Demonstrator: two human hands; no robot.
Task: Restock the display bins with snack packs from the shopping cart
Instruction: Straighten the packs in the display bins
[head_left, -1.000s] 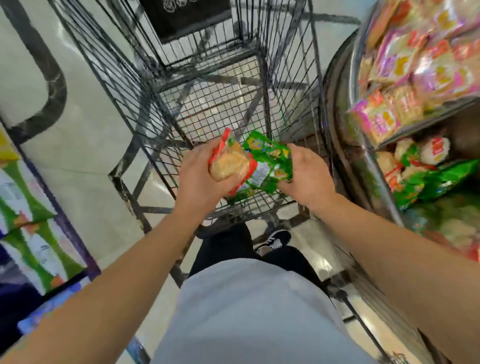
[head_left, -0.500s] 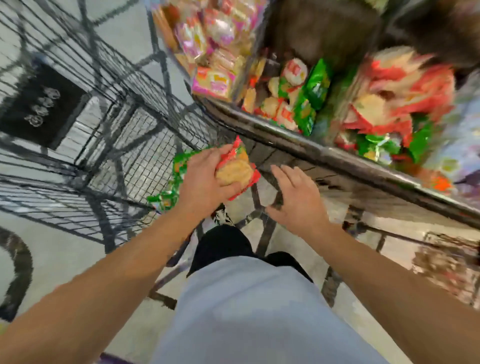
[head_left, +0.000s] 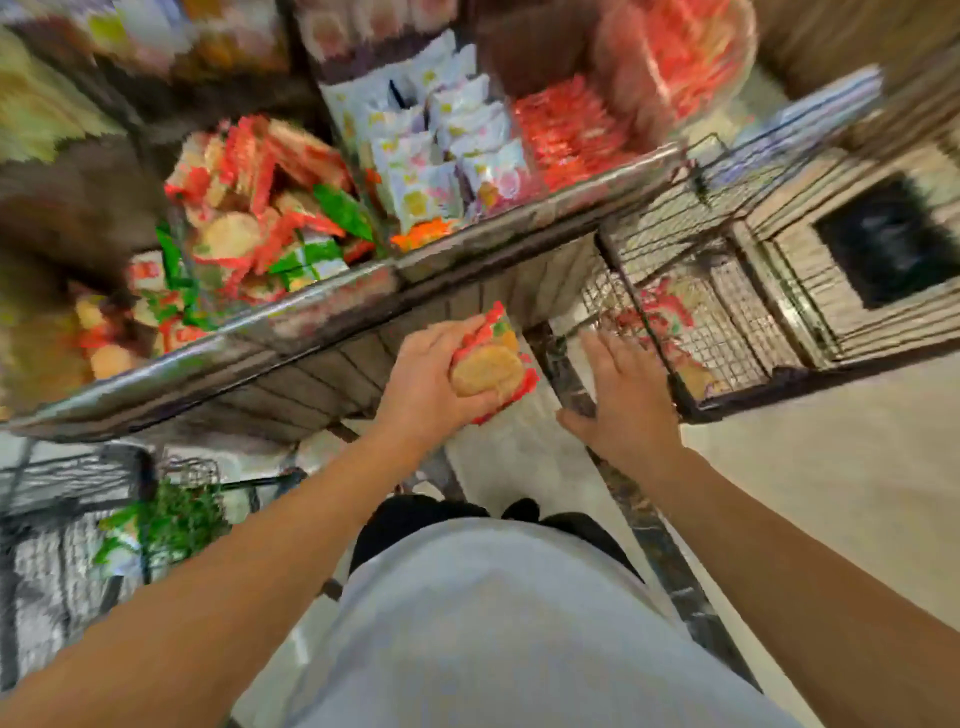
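Note:
My left hand (head_left: 421, 374) grips a red-edged snack pack (head_left: 491, 371) with a round biscuit showing, held just below the metal rim of the display bins (head_left: 311, 317). The bin above and to the left holds a heap of similar red and green packs (head_left: 249, 218). My right hand (head_left: 623, 395) is open with straight fingers and holds nothing, beside the wire side of a cart (head_left: 727, 322) on the right. A wire shopping cart (head_left: 62, 499) at lower left contains a green pack (head_left: 176, 519). The picture is blurred by motion.
Neighbouring bins hold white packs (head_left: 441, 145) and small red packs (head_left: 566, 130). The right-hand cart carries a black sign (head_left: 888, 244) and has red packs (head_left: 665, 306) inside. Pale floor (head_left: 831, 493) lies to the right, and my feet stand below the bins.
The view has swung right from the cart to the bins. My right hand let go of the green pack, which stayed in the cart. My left hand carried the red pack up to the bin rim.

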